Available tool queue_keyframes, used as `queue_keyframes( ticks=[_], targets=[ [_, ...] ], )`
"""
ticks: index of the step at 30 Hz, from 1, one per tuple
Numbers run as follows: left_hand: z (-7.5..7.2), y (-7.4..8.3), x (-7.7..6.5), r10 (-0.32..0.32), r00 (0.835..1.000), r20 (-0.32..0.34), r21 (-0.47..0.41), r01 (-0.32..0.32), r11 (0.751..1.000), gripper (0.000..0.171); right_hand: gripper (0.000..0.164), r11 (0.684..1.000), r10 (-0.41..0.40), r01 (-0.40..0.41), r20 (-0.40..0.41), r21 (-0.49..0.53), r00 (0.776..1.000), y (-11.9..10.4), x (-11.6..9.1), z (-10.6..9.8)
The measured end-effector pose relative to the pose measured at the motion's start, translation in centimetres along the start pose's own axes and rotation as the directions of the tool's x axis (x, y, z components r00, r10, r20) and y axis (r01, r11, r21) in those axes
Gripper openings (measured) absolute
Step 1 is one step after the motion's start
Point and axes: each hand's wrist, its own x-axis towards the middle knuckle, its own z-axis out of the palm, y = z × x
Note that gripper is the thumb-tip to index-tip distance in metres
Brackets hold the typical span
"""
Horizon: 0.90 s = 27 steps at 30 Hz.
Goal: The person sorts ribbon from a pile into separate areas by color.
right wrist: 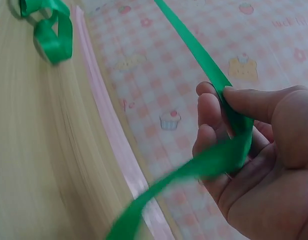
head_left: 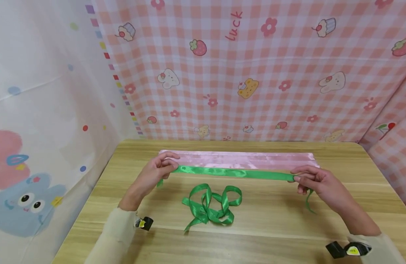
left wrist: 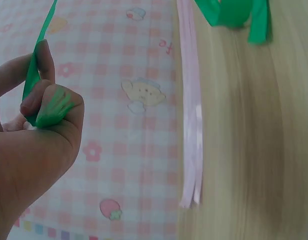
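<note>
A green satin ribbon (head_left: 222,171) is stretched nearly straight between my two hands, raised over the table. My left hand (head_left: 156,170) pinches its left end between thumb and fingers, and a short tail hangs below. At the other end, my right hand (head_left: 316,183) pinches the ribbon with thumb and forefinger; in the right wrist view a loose tail (right wrist: 194,167) trails across the palm and down. Behind the stretched ribbon, pink satin ribbon strips (head_left: 236,158) lie flat side by side. Another green ribbon (head_left: 211,209) lies in loose loops in front, between my forearms.
The wooden table (head_left: 255,238) ends at a pink checked cloth (head_left: 222,91) hanging behind it. A white printed cloth (head_left: 57,110) hangs along the left side. Each sleeved wrist wears a small black camera mount (head_left: 145,223).
</note>
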Motion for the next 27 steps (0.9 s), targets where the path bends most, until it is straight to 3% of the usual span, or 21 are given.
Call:
queue_keyframes(
  ticks=[3,8,10,12,17,21,27],
  targets=[
    [-0.8,-0.5,-0.2,-0.007,1.000,-0.005,0.025,0.007,1.000,0.022,0.023,0.999,0.027,-0.026,0.023,-0.020,0.999,0.4,-0.5,-1.0],
    [-2.2,-1.5,-0.5,-0.035,0.999,-0.022,0.083,0.037,0.996,0.024,0.026,0.999,0.033,-0.031,0.190,-0.012,0.981,1.4,-1.2,-3.0],
    [-2.6,-2.0,-0.5,-0.046,0.999,-0.026,0.102,0.049,0.994,0.027,0.027,0.998,0.055,-0.055,0.221,-0.006,0.974,2.0,-1.5,-3.7],
    [-3.0,-2.4,-0.6,-0.063,0.998,-0.032,0.118,0.066,0.991,0.029,0.025,0.996,0.086,-0.084,0.193,-0.016,0.978,2.5,-1.8,-4.2],
    [-3.7,-3.4,-0.6,-0.112,0.993,-0.043,0.130,0.117,0.985,0.033,0.017,0.987,0.156,-0.156,0.010,-0.027,0.988,3.7,-2.1,-5.0],
    [-4.0,-3.9,-0.7,-0.132,0.989,-0.074,0.140,0.141,0.980,0.034,0.014,0.990,0.137,-0.135,-0.053,0.033,0.989,4.5,-2.3,-5.5],
    [-4.8,-4.1,-1.2,-0.115,0.989,-0.093,0.125,0.126,0.984,0.035,0.008,0.991,0.108,-0.098,-0.126,0.089,0.986,5.3,-2.7,-5.9]
  ],
)
